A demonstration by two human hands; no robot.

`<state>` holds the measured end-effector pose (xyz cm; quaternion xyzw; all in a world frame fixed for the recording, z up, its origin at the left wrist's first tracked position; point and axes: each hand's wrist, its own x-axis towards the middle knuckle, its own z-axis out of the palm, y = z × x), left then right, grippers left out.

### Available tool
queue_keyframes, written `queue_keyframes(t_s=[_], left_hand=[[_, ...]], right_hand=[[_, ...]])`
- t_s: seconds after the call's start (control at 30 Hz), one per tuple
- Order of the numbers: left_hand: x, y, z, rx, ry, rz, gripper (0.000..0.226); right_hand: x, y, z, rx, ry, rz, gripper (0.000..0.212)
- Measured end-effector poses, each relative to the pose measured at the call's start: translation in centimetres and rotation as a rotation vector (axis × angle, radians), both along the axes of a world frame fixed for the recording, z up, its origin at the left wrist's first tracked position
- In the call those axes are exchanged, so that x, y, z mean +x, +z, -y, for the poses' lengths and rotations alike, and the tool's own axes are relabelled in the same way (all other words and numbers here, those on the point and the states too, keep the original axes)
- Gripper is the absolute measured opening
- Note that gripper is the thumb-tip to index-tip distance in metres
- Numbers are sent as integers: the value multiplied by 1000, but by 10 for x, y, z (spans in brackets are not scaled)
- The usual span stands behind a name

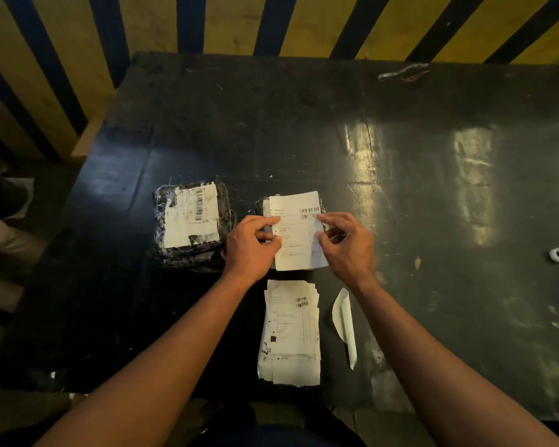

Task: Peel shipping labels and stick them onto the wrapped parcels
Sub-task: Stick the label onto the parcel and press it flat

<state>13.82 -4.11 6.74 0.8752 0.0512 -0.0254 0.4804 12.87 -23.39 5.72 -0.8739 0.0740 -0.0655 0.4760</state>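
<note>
Label (296, 230) sat pinched by its side edges between my left hand (250, 245) and right hand (347, 243), both grips narrow, poised over the wrapped parcel (260, 204) on the table (400, 188), presumably to align it before pressing down.

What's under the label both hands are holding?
A dark wrapped parcel shows only at the label's top-left edge. The label, left hand and right hand cover the rest.
</note>
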Motion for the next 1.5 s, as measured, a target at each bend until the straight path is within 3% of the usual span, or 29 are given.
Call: queue_keyframes(t_s=[0.5,0.93,1.13,1.27,1.37,1.5], left_hand=[[20,-22,4,37,17,-56,45],[22,-19,6,215,-80,-5,45],[20,-19,7,291,-99,6,47],[20,-24,-1,427,-88,29,47],[16,-24,-5,505,-188,134,40],[7,-26,-3,529,-384,198,41]], right_hand=[[25,-28,3,-81,41,-100,34],[28,-28,-2,-276,93,-89,36],[28,-23,-4,-514,88,-85,37],[29,-27,6,-488,95,-134,46],[26,-29,13,-581,172,-45,42],[19,-30,14,-742,465,111,47]])
